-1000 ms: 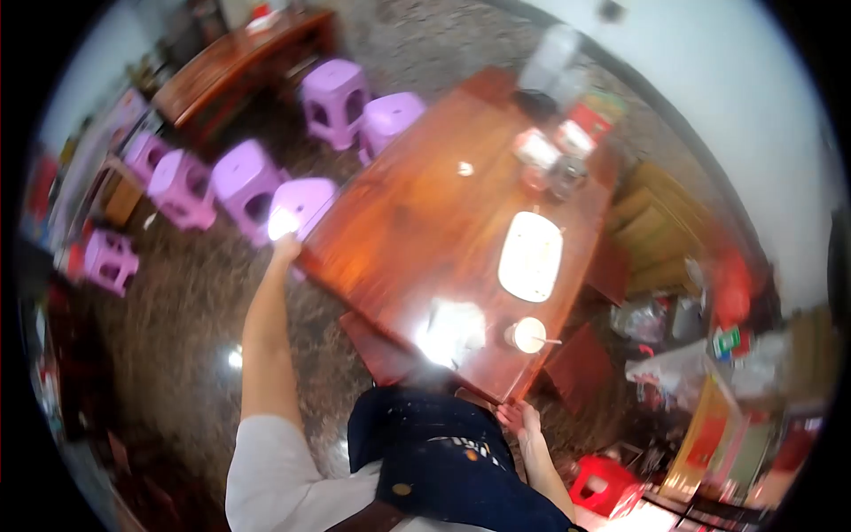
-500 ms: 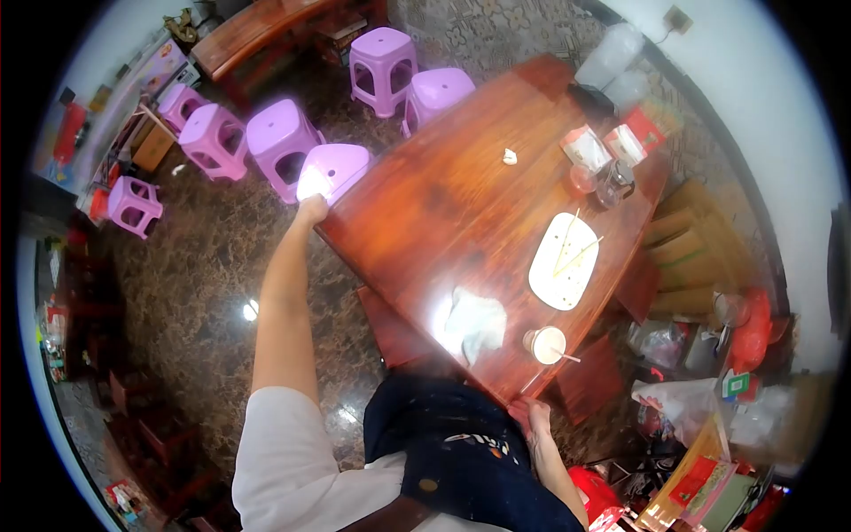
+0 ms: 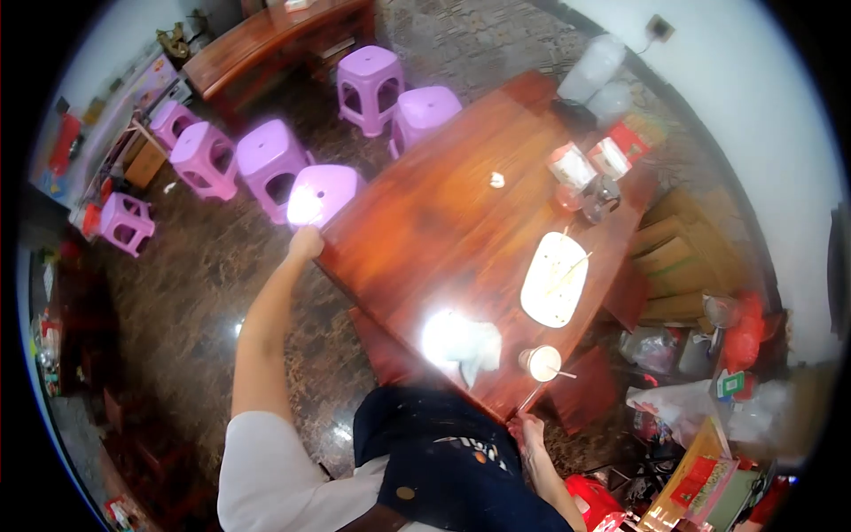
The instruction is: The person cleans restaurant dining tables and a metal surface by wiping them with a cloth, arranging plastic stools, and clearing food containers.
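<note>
With my left arm stretched out, my left hand (image 3: 307, 242) grips the left corner of a reddish-brown wooden table (image 3: 425, 239), fingers closed at its edge beside a purple stool. My right hand (image 3: 528, 431) is closed on the near right corner, its fingers partly out of sight. On the tabletop lie a white cloth (image 3: 479, 346), partly washed out by glare, and an oval white plate (image 3: 554, 279) with wooden sticks and food bits. A paper cup (image 3: 542, 363) with a straw stands close to my right hand. Farther off is a crumpled tissue (image 3: 497, 180).
Several purple stools (image 3: 370, 84) stand beyond the table's left side. Tissue packs (image 3: 572, 168) and a glass jug (image 3: 602, 199) sit along its right side. Flattened cardboard (image 3: 678, 257) leans by the wall. Another wooden table (image 3: 266, 49) is at the back.
The view has shifted, so the table and stools sit slightly lower and to the left. Both hands stay at the same table corners, and the things on top keep their places.
</note>
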